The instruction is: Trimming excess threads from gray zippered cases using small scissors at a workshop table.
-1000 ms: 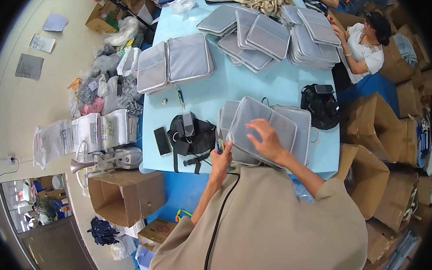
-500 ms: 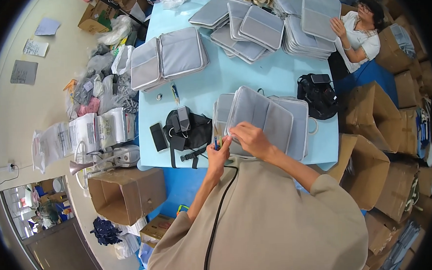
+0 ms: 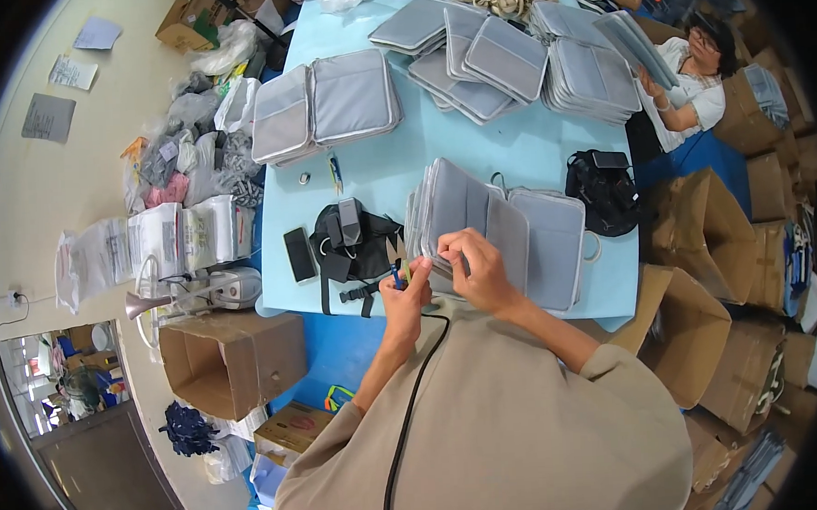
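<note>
Grey zippered case (image 3: 480, 214) leans tilted on the blue table (image 3: 514, 152), close to the table's near edge, and serves as landmark here. At its near left corner, the left hand (image 3: 404, 301) has its fingers wrapped around small scissors (image 3: 396, 276), blades pointing away from the person. The right hand (image 3: 479, 274) is over the case's near part, thumb and forefinger drawn narrow; whether they pinch anything I cannot tell. Left of the case, a black strapped bag (image 3: 362, 248) leaves little room. Right of it lies another grey case (image 3: 555, 238), with a narrow strip of bare tabletop out to the table's right edge. Beyond it, open tabletop runs to the stacked cases (image 3: 482, 76).
</note>
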A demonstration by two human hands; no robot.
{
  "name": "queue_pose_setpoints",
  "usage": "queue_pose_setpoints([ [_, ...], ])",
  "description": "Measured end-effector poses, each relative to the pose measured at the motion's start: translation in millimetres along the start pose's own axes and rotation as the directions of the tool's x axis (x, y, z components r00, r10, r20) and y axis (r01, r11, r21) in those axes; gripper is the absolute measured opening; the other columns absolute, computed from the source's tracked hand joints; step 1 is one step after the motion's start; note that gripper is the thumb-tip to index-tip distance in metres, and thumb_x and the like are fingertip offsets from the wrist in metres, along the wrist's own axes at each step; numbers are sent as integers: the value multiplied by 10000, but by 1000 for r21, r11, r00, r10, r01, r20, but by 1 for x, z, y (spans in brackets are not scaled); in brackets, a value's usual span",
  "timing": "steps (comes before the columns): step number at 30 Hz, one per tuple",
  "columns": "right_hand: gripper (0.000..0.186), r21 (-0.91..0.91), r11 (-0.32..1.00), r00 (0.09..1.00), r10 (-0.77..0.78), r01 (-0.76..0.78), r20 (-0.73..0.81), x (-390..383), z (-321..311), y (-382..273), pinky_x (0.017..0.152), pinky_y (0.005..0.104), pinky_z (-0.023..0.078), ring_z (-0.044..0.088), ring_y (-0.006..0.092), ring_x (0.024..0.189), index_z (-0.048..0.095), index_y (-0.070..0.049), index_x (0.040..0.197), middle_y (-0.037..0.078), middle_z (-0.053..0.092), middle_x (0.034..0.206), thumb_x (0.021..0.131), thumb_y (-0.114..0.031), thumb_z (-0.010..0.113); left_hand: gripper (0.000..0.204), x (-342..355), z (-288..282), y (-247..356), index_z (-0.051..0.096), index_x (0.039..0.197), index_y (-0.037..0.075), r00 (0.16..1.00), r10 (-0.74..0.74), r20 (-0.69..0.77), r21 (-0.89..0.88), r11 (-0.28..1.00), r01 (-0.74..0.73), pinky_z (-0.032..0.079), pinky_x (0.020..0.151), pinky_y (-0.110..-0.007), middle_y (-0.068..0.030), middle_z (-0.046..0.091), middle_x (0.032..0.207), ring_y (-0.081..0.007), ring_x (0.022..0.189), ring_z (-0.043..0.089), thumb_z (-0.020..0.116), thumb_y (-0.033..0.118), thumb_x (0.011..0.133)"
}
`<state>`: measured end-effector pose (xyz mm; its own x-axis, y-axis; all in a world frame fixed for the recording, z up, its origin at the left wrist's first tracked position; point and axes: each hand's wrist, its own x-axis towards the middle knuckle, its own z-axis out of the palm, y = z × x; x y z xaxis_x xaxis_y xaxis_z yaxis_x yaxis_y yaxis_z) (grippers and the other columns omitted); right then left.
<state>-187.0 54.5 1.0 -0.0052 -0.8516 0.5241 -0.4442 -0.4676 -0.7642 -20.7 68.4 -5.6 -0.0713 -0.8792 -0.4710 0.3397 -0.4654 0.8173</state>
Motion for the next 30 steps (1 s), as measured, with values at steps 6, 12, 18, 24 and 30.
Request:
queue_pose_setpoints([
  [6,161,31,992,992,120,-120,30,-8,9,-1,670,381,518,637,302,771,522,-34,886,83,685,918,929,58,648,166,5,-19,-13,732,1022,51,996,-60,73,-48,997,64,199,505,-245,117,424,651,-10,533,312,761,214,1006],
  [12,139,-62,982,968,185,-177,169,-24,22,26,661,424,506,637,341,788,532,-47,881,92,650,867,894,54,625,220,12,-27,-38,729,877,115,990,-137,-43,138,980,142,215,490,-255,126,423,618,-13,523,320,788,295,989],
  [18,160,-195,981,924,81,-7,373,-55,53,86,681,486,495,622,376,895,530,-46,890,127,589,866,783,61,581,431,45,-81,-100,796,1179,26,995,-91,-28,314,945,95,209,471,-270,109,373,575,-17,501,312,593,398,1099],
  [24,155,-204,974,877,183,-100,444,-73,81,126,723,519,522,637,411,903,545,-37,921,150,627,895,807,41,614,561,56,-120,-115,771,1231,38,998,65,-18,578,815,-42,295,499,-321,50,412,584,-90,523,377,482,504,1116],
  [30,57,-140,952,848,307,-274,433,-79,87,143,741,527,486,643,433,904,569,-45,915,182,649,887,894,-42,622,456,49,-117,-94,747,1266,71,981,182,67,900,412,-138,480,632,-406,-167,664,748,-255,638,617,610,451,1055],
])
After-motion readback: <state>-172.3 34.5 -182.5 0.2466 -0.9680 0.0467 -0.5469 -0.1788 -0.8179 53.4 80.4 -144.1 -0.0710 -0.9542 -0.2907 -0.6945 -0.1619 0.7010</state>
